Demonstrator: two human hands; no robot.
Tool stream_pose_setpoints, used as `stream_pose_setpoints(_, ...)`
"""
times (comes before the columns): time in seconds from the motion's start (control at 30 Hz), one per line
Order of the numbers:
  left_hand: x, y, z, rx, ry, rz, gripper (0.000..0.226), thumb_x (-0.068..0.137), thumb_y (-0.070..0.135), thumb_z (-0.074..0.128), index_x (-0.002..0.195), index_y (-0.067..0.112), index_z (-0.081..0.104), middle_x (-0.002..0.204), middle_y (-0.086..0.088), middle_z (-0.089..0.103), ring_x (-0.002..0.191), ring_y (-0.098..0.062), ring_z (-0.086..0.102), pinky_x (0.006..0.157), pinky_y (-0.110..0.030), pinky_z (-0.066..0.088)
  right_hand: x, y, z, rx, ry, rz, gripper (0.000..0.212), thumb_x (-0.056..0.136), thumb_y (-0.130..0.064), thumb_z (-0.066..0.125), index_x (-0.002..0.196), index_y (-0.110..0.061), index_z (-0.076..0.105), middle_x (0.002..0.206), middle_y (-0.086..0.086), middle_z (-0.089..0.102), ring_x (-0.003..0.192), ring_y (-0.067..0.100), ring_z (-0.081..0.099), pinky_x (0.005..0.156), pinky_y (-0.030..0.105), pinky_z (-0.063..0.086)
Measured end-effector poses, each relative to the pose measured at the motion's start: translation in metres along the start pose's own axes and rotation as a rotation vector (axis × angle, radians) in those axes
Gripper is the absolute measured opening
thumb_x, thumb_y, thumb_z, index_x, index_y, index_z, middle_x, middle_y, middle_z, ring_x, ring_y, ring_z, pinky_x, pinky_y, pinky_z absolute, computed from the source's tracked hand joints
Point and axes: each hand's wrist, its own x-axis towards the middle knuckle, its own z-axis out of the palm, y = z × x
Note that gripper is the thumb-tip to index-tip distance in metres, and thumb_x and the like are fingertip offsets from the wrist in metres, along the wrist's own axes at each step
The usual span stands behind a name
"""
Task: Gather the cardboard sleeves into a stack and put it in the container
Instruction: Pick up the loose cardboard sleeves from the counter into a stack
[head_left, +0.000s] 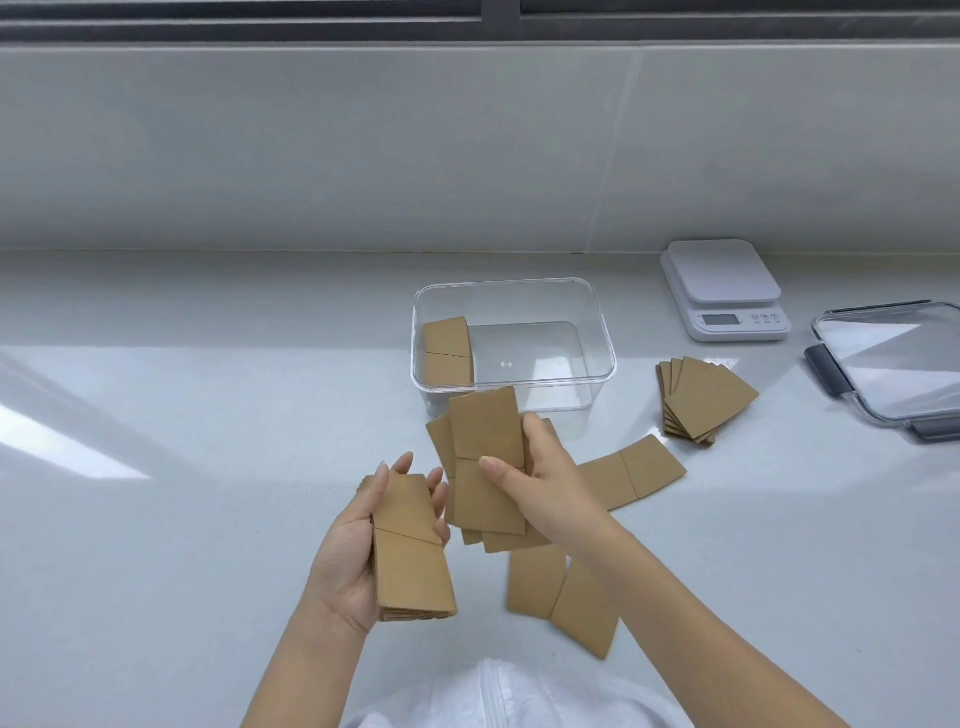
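Note:
My left hand (345, 551) holds a neat stack of brown cardboard sleeves (410, 551) upright in its palm. My right hand (540, 483) grips one flat sleeve (485, 457), lifted above a loose pile of sleeves (511, 540) on the counter. Two more sleeves lie flat, one to the right (631, 470) and one nearer me (566, 600). The clear plastic container (597, 332) stands just beyond the pile, with a stack of sleeves (448, 351) standing against its left wall. A fanned stack of sleeves (701, 397) rests to the container's right.
A white kitchen scale (724, 288) sits at the back right. The container's clear lid (893, 364) with grey clips lies at the far right edge. The grey-white counter meets a tiled wall behind.

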Motion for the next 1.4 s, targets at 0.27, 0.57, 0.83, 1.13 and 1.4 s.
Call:
stream_pose_setpoints(0.27, -0.010, -0.004, 0.014, 0.221, -0.163, 0.079, 0.066, 0.077, 0.059, 0.051, 0.127, 0.016, 0.058, 0.125, -0.015, 0.063, 0.105, -0.032, 0.065, 0.075, -0.043, 0.057, -0.006, -0.014, -0.002, 0.229, -0.269, -0.013, 0.041, 0.085, -0.020, 0.059, 0.124, -0.016, 0.049, 0.113, 0.000, 0.066, 0.103, 0.016, 0.064, 0.088, 0.032, 0.054)
stream_pose_setpoints(0.57, -0.010, -0.010, 0.024, 0.137, -0.204, 0.200, 0.088, 0.040, 0.045, 0.090, 0.121, 0.031, 0.059, 0.112, -0.009, 0.070, 0.101, -0.030, 0.068, 0.076, -0.048, 0.057, -0.022, -0.014, 0.037, -0.218, -0.144, -0.146, 0.055, 0.086, -0.033, 0.059, 0.133, -0.037, 0.029, 0.123, -0.007, 0.038, 0.122, 0.007, 0.037, 0.103, 0.027, 0.036)
stream_pose_setpoints(0.83, -0.014, -0.012, 0.018, 0.238, -0.247, 0.172, 0.095, 0.042, 0.026, 0.091, 0.128, 0.042, 0.052, 0.123, -0.011, 0.066, 0.111, -0.029, 0.063, 0.091, -0.050, 0.049, -0.025, 0.000, 0.046, -0.607, 0.050, -0.346, 0.047, 0.091, -0.039, 0.031, 0.137, -0.037, 0.038, 0.133, 0.000, 0.025, 0.125, 0.014, 0.018, 0.105, 0.031, 0.018)
stream_pose_setpoints(1.13, -0.005, -0.004, 0.012, 0.031, -0.141, 0.205, 0.082, 0.036, 0.034, 0.094, 0.112, 0.041, 0.063, 0.090, -0.001, 0.067, 0.072, -0.016, 0.067, 0.069, -0.035, 0.057, 0.005, 0.016, 0.014, -0.467, 0.070, -0.320, 0.043, 0.092, -0.041, 0.044, 0.128, -0.019, 0.052, 0.119, -0.001, 0.053, 0.106, 0.014, 0.054, 0.094, 0.030, 0.044)
stream_pose_setpoints(1.4, -0.007, 0.003, 0.000, 0.028, -0.117, 0.260, 0.053, 0.056, 0.024, 0.086, 0.104, 0.034, 0.066, 0.095, -0.001, 0.070, 0.080, -0.016, 0.069, 0.070, -0.034, 0.057, 0.068, 0.048, -0.024, -1.087, 0.340, 0.314, 0.076, 0.077, -0.068, 0.052, 0.118, -0.005, 0.044, 0.117, 0.015, 0.056, 0.109, 0.031, 0.050, 0.090, 0.038, 0.043)
